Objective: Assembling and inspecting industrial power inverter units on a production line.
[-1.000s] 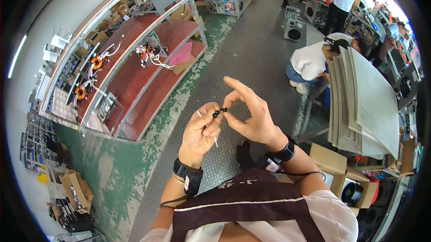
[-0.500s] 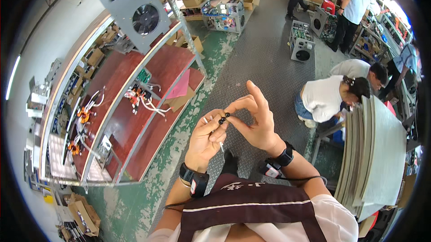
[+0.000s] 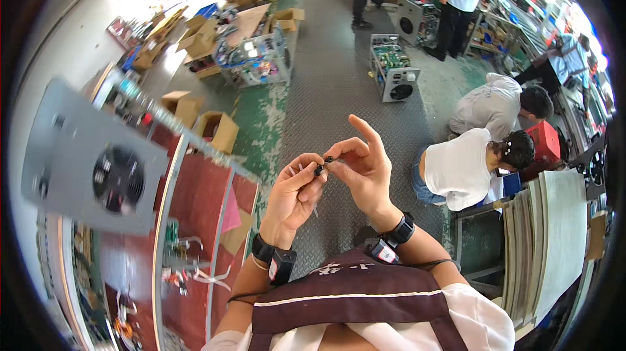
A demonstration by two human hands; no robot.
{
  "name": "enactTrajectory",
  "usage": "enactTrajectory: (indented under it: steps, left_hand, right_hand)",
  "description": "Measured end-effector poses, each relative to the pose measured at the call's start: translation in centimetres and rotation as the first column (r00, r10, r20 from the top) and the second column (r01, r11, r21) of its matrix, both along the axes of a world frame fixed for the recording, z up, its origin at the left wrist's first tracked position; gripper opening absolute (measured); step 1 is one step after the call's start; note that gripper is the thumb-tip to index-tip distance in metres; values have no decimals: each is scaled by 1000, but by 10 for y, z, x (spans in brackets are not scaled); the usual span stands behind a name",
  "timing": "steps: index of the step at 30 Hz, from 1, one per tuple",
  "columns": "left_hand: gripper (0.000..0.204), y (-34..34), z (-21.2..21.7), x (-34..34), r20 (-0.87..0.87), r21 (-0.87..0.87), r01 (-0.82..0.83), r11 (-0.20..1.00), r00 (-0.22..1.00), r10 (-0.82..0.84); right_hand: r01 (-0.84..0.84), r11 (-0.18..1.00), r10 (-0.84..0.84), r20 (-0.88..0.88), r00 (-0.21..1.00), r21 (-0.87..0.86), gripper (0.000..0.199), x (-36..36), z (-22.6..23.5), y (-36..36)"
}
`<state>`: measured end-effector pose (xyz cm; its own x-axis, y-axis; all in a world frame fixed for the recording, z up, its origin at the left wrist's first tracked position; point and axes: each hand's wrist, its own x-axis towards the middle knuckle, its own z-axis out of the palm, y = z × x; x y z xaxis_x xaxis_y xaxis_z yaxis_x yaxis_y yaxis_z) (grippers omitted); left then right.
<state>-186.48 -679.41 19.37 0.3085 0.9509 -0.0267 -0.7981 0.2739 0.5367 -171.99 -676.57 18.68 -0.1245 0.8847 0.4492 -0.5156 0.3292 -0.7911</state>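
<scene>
Both my hands are raised close together in front of my body. My left hand (image 3: 288, 200) is closed, with a small round black piece (image 3: 318, 170) between thumb and forefinger. Thin pale strips (image 3: 299, 168) poke out between the fingers of that hand; their kind is too small to make out. My right hand (image 3: 366, 180) pinches another small black piece (image 3: 328, 159) between thumb and forefinger, the other fingers raised. The two black pieces are right beside each other, and I cannot tell whether they are joined.
On the left stands a metal-framed rack (image 3: 160, 253) with reddish shelves, and a grey panel with a fan (image 3: 72, 155). Ahead, an opened machine (image 3: 394, 67) sits on the dark textured walkway (image 3: 319, 84). Two people (image 3: 460, 168) bend at the right, near stacked boards (image 3: 554, 240). Others stand farther off.
My view has shifted forward along the walkway, and the rack and fan panel have come nearer on the left. My hands keep nearly the same pose, with the black pieces still pinched.
</scene>
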Motion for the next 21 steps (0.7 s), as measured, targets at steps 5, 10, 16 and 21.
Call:
enactTrajectory:
  steps: [5, 10, 16, 21]
  left_hand:
    - [14, 151, -11, -6, -58, -29, -11, 1000, 998, 9]
    - [14, 300, -17, -25, -153, -60, -103, 993, 984, 93]
    - [12, 457, -1, -65, -340, 40, -297, 954, 894, 292]
    - [13, 597, -1, -101, -429, 191, -301, 934, 830, 356]
  right_hand:
    - [-78, 988, 58, -144, 988, -135, 67, -9, -28, 141]
    - [-179, 964, 126, -257, 958, -195, 63, -34, -39, 293]
    - [-278, 939, 228, -241, 943, -202, 60, -80, -28, 468]
    - [-246, 959, 212, -221, 952, -139, 57, -117, -32, 602]
